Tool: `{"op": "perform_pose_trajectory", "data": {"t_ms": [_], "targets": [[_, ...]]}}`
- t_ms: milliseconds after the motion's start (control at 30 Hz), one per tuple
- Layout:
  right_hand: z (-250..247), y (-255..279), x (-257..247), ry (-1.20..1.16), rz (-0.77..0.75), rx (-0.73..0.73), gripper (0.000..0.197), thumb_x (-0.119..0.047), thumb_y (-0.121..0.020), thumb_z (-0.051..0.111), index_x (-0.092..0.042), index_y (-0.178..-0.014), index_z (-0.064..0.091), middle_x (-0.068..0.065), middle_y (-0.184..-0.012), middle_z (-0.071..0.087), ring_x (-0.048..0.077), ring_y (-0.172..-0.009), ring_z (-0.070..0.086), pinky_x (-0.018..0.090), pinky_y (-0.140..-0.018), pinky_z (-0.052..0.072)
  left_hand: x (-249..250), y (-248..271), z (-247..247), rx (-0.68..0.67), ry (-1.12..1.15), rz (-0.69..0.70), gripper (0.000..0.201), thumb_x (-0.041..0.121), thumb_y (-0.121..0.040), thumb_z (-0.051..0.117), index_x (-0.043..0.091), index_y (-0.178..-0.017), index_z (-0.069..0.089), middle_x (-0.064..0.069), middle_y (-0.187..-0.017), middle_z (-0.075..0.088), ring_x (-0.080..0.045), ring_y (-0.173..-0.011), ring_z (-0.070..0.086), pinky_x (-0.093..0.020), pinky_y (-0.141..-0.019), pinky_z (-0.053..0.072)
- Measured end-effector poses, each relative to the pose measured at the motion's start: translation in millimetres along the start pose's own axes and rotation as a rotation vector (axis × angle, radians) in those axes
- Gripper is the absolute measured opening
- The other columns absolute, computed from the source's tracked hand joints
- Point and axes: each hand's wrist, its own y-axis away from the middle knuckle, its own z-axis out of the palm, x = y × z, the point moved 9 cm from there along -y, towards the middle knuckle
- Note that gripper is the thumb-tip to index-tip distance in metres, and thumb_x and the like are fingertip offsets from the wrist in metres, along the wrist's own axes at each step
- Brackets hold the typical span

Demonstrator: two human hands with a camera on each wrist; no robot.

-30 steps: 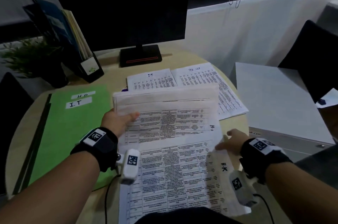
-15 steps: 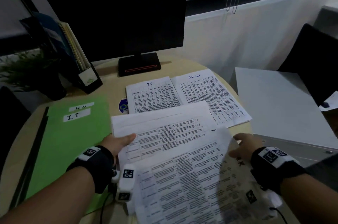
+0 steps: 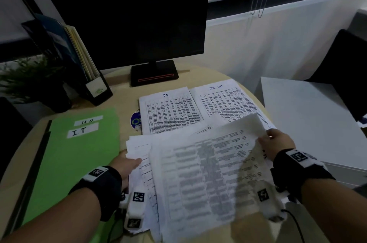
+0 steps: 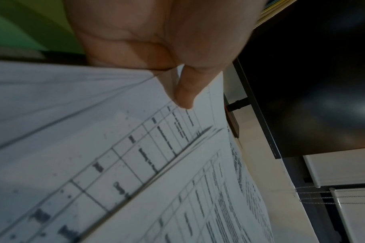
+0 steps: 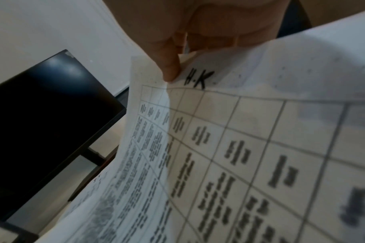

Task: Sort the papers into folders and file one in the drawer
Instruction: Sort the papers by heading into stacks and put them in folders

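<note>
Right hand pinches a sheet marked "H.K", unreadable from the head; left hand grips the stack.

1. This is an office.
2. A big dark computer monitor stands at the back of a round, light wood desk.
3. A black file holder full of folders stands beside the monitor.
4. Printed papers and a green folder lie on the desk.
5. A white drawer cabinet stands next to the desk.

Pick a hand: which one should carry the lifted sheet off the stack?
Right, probably. The right hand already pinches the lifted sheet at its far corner, while the left hand holds the stack beneath it.
</note>
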Motion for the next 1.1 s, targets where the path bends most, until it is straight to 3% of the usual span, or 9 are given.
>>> {"op": "perform_pose_trajectory", "data": {"t_ms": [167,300,467,600,733,833,900,967,1100], "targets": [[9.9,4.6,-9.8,-0.081,0.036,-0.069,0.022,-0.022,-0.089,0.055,-0.016,-0.109,0.063,0.010,-0.098,0.066,0.029,-0.086,0.064,0.039,-0.083,0.054,9.1,9.8,5.7,-0.005,0.056,0.052,0.027,0.008,-0.090,0.061,0.007,-0.116,0.054,-0.016,-0.122,0.061,-0.031,-0.109,0.059,-0.048,-0.103,0.042],[53.1,18.2,-23.1,0.079,-0.001,-0.280,0.052,-0.033,-0.088,0.060,-0.016,-0.134,0.046,0.014,-0.121,0.059,0.030,-0.104,0.061,0.038,-0.090,0.051,5.7,25.8,19.8,-0.097,0.184,0.047,0.035,0.009,-0.088,0.064,0.008,-0.121,0.054,-0.008,-0.117,0.063,-0.024,-0.107,0.059,-0.034,-0.098,0.043],[80.2,33.3,-22.1,0.363,-0.147,-0.375,0.078,-0.046,-0.079,0.065,-0.030,-0.144,0.025,0.013,-0.125,0.046,0.033,-0.107,0.054,0.042,-0.092,0.048,4.9,51.2,21.1,-0.075,-0.052,0.098,0.052,-0.010,-0.079,0.065,0.009,-0.124,0.047,-0.012,-0.119,0.061,-0.030,-0.109,0.059,-0.046,-0.099,0.045],[62.1,22.6,-13.5,0.395,-0.095,-0.277,0.094,-0.056,-0.074,0.068,-0.026,-0.148,0.017,0.014,-0.142,0.035,0.034,-0.124,0.045,0.045,-0.101,0.042,41.9,80.0,13.3,0.011,-0.078,0.218,0.045,-0.004,-0.083,0.063,0.017,-0.121,0.051,-0.004,-0.111,0.064,-0.026,-0.100,0.062,-0.045,-0.091,0.051],[42.4,9.0,-14.7,-0.162,-0.030,-0.229,0.090,-0.036,-0.064,0.084,-0.012,-0.139,0.040,0.014,-0.132,0.053,0.032,-0.115,0.055,0.040,-0.096,0.046,92.1,111.6,5.3,0.027,-0.085,0.392,0.033,0.003,-0.087,0.062,0.019,-0.114,0.054,0.005,-0.097,0.062,-0.007,-0.082,0.058,-0.020,-0.067,0.045],[27.0,-1.9,-5.8,-0.537,0.057,-0.231,0.094,-0.035,-0.042,0.087,-0.018,-0.128,0.052,0.009,-0.117,0.064,0.027,-0.104,0.061,0.039,-0.082,0.048,121.1,125.8,-4.9,-0.023,-0.033,0.455,0.025,0.016,-0.081,0.069,0.025,-0.104,0.067,0.004,-0.100,0.070,-0.017,-0.095,0.065,-0.037,-0.090,0.049],[13.6,8.2,-12.8,-0.647,0.021,-0.288,0.069,-0.024,-0.058,0.083,-0.018,-0.121,0.056,0.006,-0.116,0.064,0.026,-0.107,0.058,0.038,-0.083,0.039,129.5,130.6,-13.0,-0.052,0.026,0.469,0.019,0.020,-0.079,0.071,0.022,-0.098,0.071,-0.001,-0.103,0.072,-0.025,-0.103,0.065,-0.049,-0.100,0.044],[1.6,22.2,-22.6,-0.679,-0.070,-0.350,0.036,-0.011,-0.074,0.075,-0.016,-0.107,0.061,0.004,-0.110,0.066,0.024,-0.103,0.059,0.039,-0.089,0.040,135.3,138.2,-15.3,-0.080,0.081,0.468,0.012,0.013,-0.081,0.069,0.013,-0.093,0.073,-0.005,-0.103,0.072,-0.027,-0.104,0.064,-0.049,-0.103,0.042],[-11.2,43.2,-28.7,-0.865,-0.178,-0.373,0.039,0.012,-0.079,0.056,0.011,-0.119,0.054,0.024,-0.112,0.063,0.034,-0.097,0.064,0.049,-0.094,0.049,136.5,154.4,-3.6,-0.162,0.178,0.480,0.026,-0.004,-0.088,0.056,0.009,-0.107,0.069,-0.013,-0.112,0.068,-0.031,-0.110,0.061,-0.048,-0.103,0.040]]}}
